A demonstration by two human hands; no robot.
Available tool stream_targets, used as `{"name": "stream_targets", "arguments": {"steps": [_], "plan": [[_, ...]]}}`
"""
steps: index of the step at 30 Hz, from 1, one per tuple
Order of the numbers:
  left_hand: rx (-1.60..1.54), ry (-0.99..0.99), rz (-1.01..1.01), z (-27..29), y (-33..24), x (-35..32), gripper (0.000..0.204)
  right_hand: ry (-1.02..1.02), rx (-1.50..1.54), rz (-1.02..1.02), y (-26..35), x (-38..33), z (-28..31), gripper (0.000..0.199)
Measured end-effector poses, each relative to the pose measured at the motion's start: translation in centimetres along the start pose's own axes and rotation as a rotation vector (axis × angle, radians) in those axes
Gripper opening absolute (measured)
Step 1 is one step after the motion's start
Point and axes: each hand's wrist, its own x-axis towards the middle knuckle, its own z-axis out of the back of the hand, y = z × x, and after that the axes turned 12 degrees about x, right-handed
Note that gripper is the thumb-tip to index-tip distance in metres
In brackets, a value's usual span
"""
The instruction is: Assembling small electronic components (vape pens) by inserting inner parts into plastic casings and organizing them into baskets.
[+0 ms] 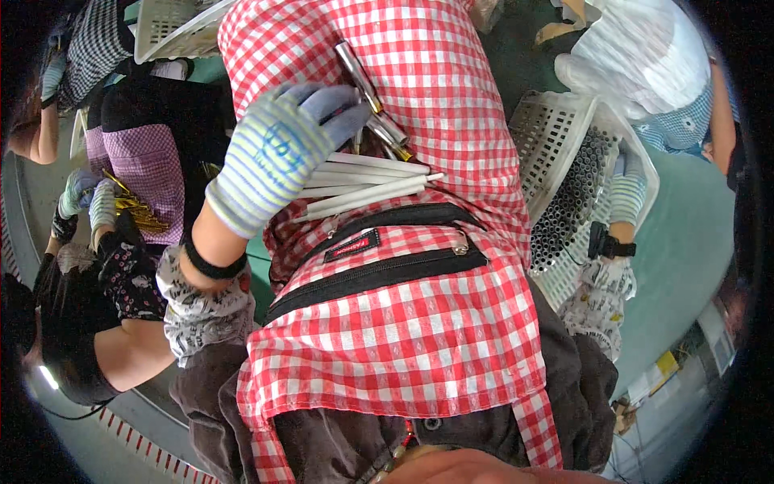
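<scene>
My left hand [274, 157], in a striped grey-and-yellow knit glove, hovers over my lap with its fingers apart and partly bent. Just beyond its fingertips lie slim silver metal tubes [356, 73] with gold-coloured ends, on my red-and-white checked apron [387, 339]. Several white sticks [371, 194] lie across my lap beside that hand, their left ends hidden under it. Off to the right, my right hand [627, 189], gloved likewise, rests at the rim of a white plastic basket [556, 121] filled with short silver tubes [568, 202]. Its fingertips are hard to make out.
At the left, a co-worker's gloved hands [89, 198] hold a bunch of gold-coloured pieces [137, 211]. Another white basket [173, 32] stands at the upper left. A person in a white garment [645, 56] is at the upper right, beyond my basket.
</scene>
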Motion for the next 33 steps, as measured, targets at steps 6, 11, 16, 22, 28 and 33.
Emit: {"name": "stream_targets", "arguments": {"steps": [6, 11, 16, 22, 28, 33], "plan": [[0.324, -0.058, -0.102, -2.4, 2.1, 3.3, 0.038, 0.657, 0.517, 0.379, 26.6, -5.4, -6.5, 0.024], [0.292, 0.088, -0.103, -2.1, 2.3, 4.1, 0.030, 0.908, 0.222, 1.149, 34.3, -7.4, -13.2, 0.015], [0.271, -0.014, -0.093, -3.0, 2.5, 4.1, 0.031, 0.727, 0.018, 1.149, 37.0, -7.7, -15.0, 0.017], [0.175, 0.074, -0.101, -3.3, 1.1, 4.1, 0.017, 0.953, -0.017, 1.072, 34.8, -7.8, -15.6, 0.015], [0.043, -0.233, -0.174, -4.0, 1.4, 4.0, 0.012, 0.887, 0.168, 1.124, 35.2, -7.2, -11.9, 0.018], [-0.197, -0.292, 0.058, -0.6, 1.6, 0.0, 0.028, 0.646, 0.067, 1.128, 33.5, -5.8, -7.5, 0.030]]}}
